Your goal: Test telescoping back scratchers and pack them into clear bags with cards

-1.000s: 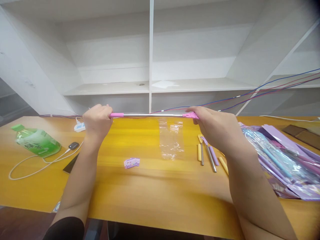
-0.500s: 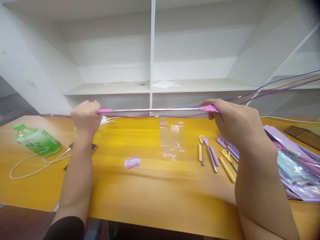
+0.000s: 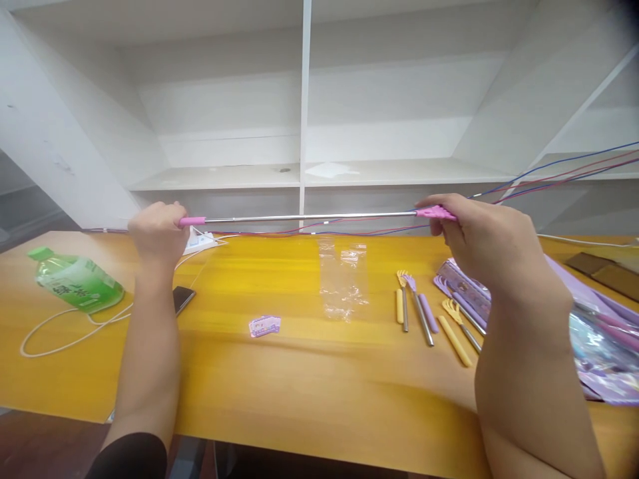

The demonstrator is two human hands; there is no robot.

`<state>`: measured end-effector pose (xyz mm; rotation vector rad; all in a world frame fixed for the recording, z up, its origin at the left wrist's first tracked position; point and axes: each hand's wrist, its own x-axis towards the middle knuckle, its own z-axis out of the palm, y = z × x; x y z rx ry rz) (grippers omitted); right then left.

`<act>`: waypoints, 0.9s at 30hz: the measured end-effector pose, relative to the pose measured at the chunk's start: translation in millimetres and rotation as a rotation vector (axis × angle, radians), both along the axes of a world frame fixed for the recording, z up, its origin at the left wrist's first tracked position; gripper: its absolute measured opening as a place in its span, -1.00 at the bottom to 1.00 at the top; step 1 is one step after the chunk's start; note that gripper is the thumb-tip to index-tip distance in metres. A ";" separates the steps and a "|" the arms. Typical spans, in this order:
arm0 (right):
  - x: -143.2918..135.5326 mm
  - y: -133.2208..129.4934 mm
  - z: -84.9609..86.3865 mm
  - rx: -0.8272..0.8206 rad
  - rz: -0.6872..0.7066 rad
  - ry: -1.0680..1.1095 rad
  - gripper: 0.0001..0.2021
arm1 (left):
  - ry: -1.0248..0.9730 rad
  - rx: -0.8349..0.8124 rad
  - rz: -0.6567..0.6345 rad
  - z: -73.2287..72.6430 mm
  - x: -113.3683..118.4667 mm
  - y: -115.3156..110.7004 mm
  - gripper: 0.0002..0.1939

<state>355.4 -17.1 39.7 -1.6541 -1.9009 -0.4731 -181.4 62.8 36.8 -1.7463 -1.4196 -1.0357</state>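
A thin metal rod (image 3: 309,216) with pink ends is stretched level above the back of the table. My left hand (image 3: 158,233) is closed round its pink handle (image 3: 194,221). At the other end my right hand (image 3: 479,233) grips the pink claw-shaped head (image 3: 436,212), partly hidden by the fingers. Below, on the right of the table, lie a yellow claw piece (image 3: 403,283), a purple one (image 3: 411,286) and more of them beside loose yellow (image 3: 454,341) and purple handles (image 3: 428,313). Clear plastic bags (image 3: 344,279) lie flat near the middle.
Small purple cards (image 3: 265,326) lie on the wooden table (image 3: 299,392). A green bottle (image 3: 80,279), a phone (image 3: 184,299), a white cable and a power strip (image 3: 200,242) are at left. Packaged purple items (image 3: 606,346) lie at right. White shelves (image 3: 224,176) and wires stand behind.
My hands have moved apart, the left one leftward and the right one rightward. The rod between them is now longer, and both hands still hold its ends.
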 end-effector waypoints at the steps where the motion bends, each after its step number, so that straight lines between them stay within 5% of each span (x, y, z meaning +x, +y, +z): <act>1: 1.4 0.9 0.2 -0.010 0.004 0.003 -0.63 | 0.003 -0.001 0.027 0.2 -1.2 0.3 -0.55; 12: 12.7 3.6 1.0 0.009 -0.024 0.025 -0.64 | 0.002 -0.017 0.124 0.5 -18.1 6.1 -0.54; 22: 88.2 13.0 -5.8 0.129 -0.165 0.151 -0.60 | -0.051 0.010 0.184 -0.3 -53.6 -2.4 -0.52; 27: 98.3 6.3 -5.7 0.157 -0.205 0.199 -0.56 | -0.062 -0.001 0.173 1.6 -52.0 -0.7 -0.55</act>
